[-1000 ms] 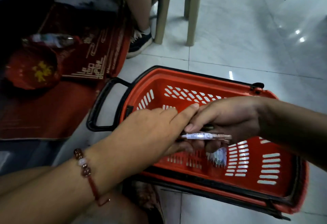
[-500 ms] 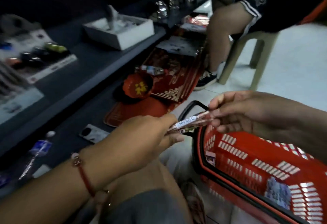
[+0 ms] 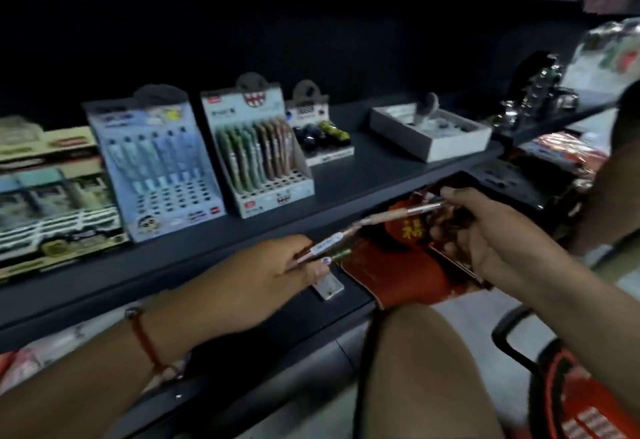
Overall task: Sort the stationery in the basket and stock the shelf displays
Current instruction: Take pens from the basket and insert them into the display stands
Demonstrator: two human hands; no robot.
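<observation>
**Q:** Dark grey metal runs across the head view; what stands on it?

**A:** That is the shelf [image 3: 346, 175]. Left to right it carries a blue pen display [image 3: 156, 164] with pens upright in its upper rows and open holes below, then a second pen display [image 3: 259, 154] holding green, brown and pinkish pens, then a small display of dark round items [image 3: 320, 130], then an open white box [image 3: 429, 133]. Further packaged goods [image 3: 52, 196] stand at the far left, blurred.

**Q:** Where are the pens being handled?

**A:** In front of the shelf edge, below the displays. The left hand [image 3: 273, 275] grips a few pens [image 3: 329, 244] by their lower ends, fingers curled round them; one bears a white label. The exact number cannot be told because of blur.

**Q:** And the right hand?

**A:** The right hand [image 3: 485, 230] pinches the far end of one pinkish pen [image 3: 401, 213] between thumb and fingers. This pen spans the gap between the two hands; its near end sits with the bundle at the left hand.

**Q:** What lies around the hands?

**A:** Red decorative items [image 3: 405, 265] with gold characters lie on the lower level behind the hands. A red bracelet [image 3: 145, 341] circles the left wrist. The orange basket [image 3: 581, 404] shows at the lower right corner, beside a knee [image 3: 422, 369].
</observation>
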